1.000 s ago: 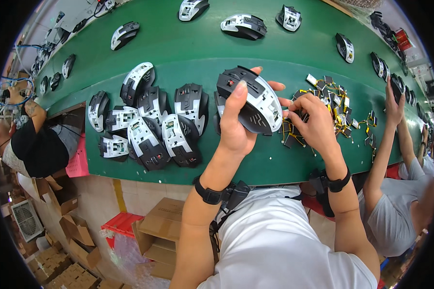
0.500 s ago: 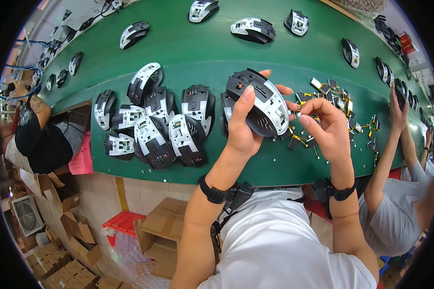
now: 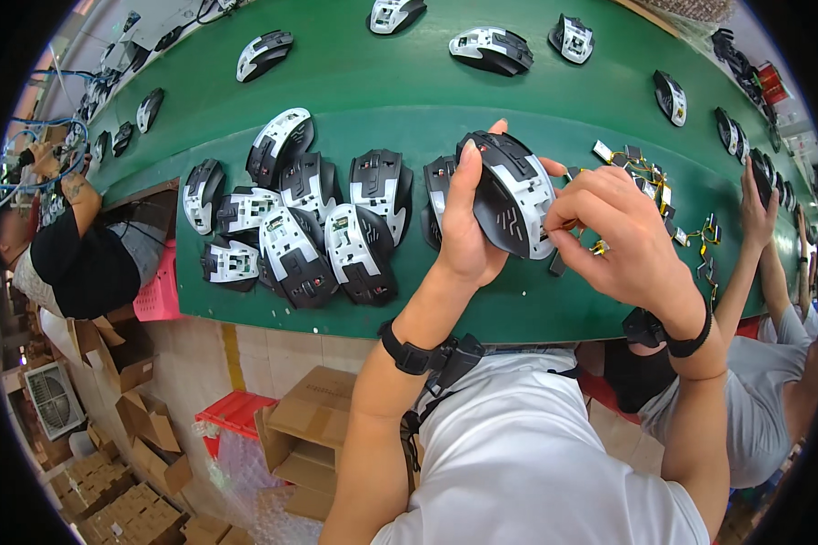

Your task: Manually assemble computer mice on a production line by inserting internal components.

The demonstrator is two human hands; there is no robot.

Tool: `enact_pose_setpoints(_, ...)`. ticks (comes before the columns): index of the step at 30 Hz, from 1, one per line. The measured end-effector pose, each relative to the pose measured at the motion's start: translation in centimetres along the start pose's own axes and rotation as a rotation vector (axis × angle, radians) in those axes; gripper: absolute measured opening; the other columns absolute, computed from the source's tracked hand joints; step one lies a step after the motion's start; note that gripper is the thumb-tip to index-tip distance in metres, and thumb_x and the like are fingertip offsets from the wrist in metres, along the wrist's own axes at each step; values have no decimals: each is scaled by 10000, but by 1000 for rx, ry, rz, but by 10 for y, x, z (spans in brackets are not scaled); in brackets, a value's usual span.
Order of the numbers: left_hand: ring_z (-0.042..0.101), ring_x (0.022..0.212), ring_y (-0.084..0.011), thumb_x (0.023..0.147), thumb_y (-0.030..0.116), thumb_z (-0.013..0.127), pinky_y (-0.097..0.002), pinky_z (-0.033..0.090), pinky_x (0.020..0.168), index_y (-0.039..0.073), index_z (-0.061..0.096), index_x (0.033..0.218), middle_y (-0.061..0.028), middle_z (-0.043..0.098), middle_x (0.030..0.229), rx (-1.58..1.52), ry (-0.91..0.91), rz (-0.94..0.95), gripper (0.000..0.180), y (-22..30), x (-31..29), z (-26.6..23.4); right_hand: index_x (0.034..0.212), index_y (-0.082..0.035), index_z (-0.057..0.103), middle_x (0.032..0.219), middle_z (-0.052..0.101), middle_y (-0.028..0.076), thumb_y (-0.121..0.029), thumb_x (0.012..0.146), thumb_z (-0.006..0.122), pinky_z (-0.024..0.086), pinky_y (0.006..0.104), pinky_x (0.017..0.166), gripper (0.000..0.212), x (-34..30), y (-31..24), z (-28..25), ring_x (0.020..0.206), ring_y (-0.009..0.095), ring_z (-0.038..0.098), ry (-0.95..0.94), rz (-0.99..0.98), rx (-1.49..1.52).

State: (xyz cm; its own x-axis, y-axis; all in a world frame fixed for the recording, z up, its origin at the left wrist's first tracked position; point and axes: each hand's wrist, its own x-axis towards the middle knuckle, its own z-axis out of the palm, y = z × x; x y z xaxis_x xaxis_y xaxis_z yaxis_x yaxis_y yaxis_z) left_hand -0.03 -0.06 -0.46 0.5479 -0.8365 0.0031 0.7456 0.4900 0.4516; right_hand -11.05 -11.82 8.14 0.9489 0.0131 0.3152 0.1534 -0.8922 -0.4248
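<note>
**Mouse body in left hand, right fingertips at its edge**

Containers: on the floor at the person's left, an open cardboard box (image 3: 323, 404) with flaps spread; contents cannot be made out. Just beside it, a red bin (image 3: 245, 409), with clear plastic film (image 3: 245, 472) bunched against it. Further left, a pink basket (image 3: 159, 289), its inside hidden from this angle. More cardboard boxes (image 3: 123, 518) crowd the lower left corner; contents unclear.

Specimen: the held mouse body (image 3: 515, 195) is raised over the green table (image 3: 536, 313), tilted, between the cluster at left and the wired parts at right. Black side with slanted slots; white band along the back, pierced by cut-outs; black top section.

Hands: left hand (image 3: 468, 241) wraps the body, thumb on the near side, fingertips emerging beyond. Right hand (image 3: 623, 232) is curled, thumb and index brought together at the body's right edge; cannot tell whether they pinch something small.

Surroundings: similar mouse bodies (image 3: 291, 254) bunched at left, one more partly behind the held piece. Wired parts (image 3: 633, 154), dark and silver blocks with yellow leads, are heaped beyond the right hand.

Markings: any lettering on the held piece is too small to tell.
</note>
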Motion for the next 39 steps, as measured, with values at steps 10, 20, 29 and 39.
enact_pose_setpoints(10,654,1007,-315,1000,559,323,-406,549,862,19,415,1370,-278,624,1116,32,34,-59,661,-3,1,-3,799,-53,597,796,570,61,-20,643,708,469,368,763,194,5,-1,-4,835,249,620,-53,-256,-207)
enact_pose_setpoints(20,675,904,-309,1001,567,321,-397,564,782,45,453,1336,-240,640,1067,33,39,14,634,-5,1,-8,840,-66,662,824,607,60,6,663,740,461,377,720,206,-7,4,12,760,242,598,37,-39,8)
enact_pose_setpoints(29,677,840,-369,997,581,316,-430,573,731,58,454,1321,-232,637,1042,-7,49,44,630,-6,1,-9,899,-59,686,841,618,63,7,654,755,449,378,715,263,-13,-1,21,743,249,579,112,-112,-43)
enact_pose_setpoints(39,665,921,-439,984,567,337,-484,578,767,63,477,1286,-221,624,1078,0,50,55,604,-6,1,-10,946,-40,685,862,642,63,25,699,711,462,356,745,257,-18,6,25,750,232,600,88,-114,47)
